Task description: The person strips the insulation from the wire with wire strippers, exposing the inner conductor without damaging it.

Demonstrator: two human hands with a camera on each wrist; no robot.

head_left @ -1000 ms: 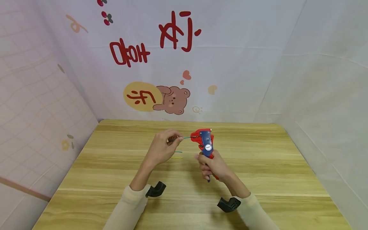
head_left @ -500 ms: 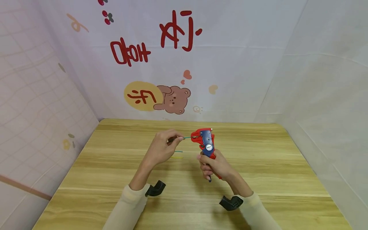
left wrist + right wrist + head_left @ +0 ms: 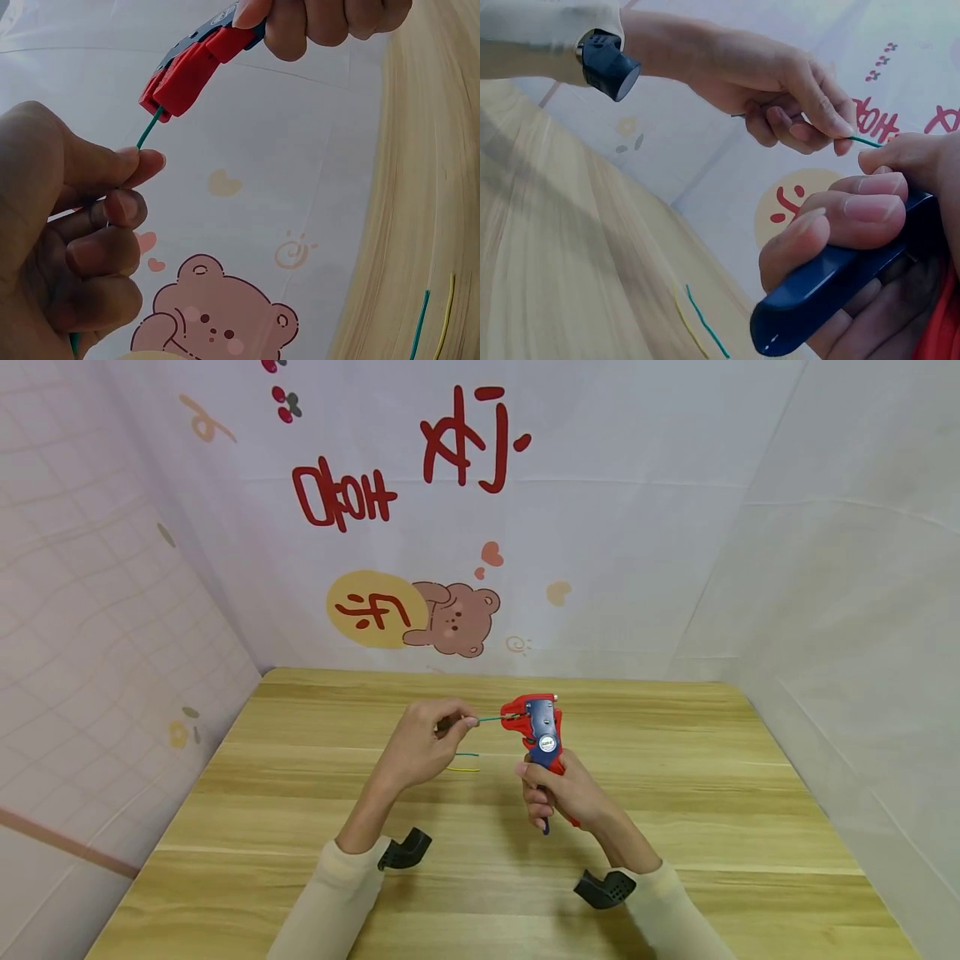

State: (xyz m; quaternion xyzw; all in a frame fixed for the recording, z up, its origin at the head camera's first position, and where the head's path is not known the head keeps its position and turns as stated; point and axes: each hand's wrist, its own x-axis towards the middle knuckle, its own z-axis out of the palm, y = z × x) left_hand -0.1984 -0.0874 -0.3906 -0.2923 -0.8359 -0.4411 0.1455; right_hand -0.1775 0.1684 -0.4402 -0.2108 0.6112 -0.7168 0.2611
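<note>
My right hand (image 3: 558, 789) grips the handles of a red and blue wire stripper (image 3: 542, 727), held upright above the table. A thin green wire (image 3: 491, 719) runs from its red jaws to my left hand (image 3: 427, 743), which pinches it between thumb and fingertip. In the left wrist view the green wire (image 3: 150, 128) enters the front of the stripper's red head (image 3: 184, 79); its tip is hidden inside. The right wrist view shows my fingers (image 3: 866, 210) curled round the blue handle (image 3: 817, 300).
On the wooden table (image 3: 675, 818) lie a yellow wire (image 3: 465, 769) and a blue-green wire (image 3: 468, 754), partly hidden behind my left hand. A white printed cloth (image 3: 622, 543) hangs behind the table and along both sides.
Slightly more green wire shows between my left fingers and the stripper, which sits a little farther right. The view itself has shifted slightly; both hands keep their grips.
</note>
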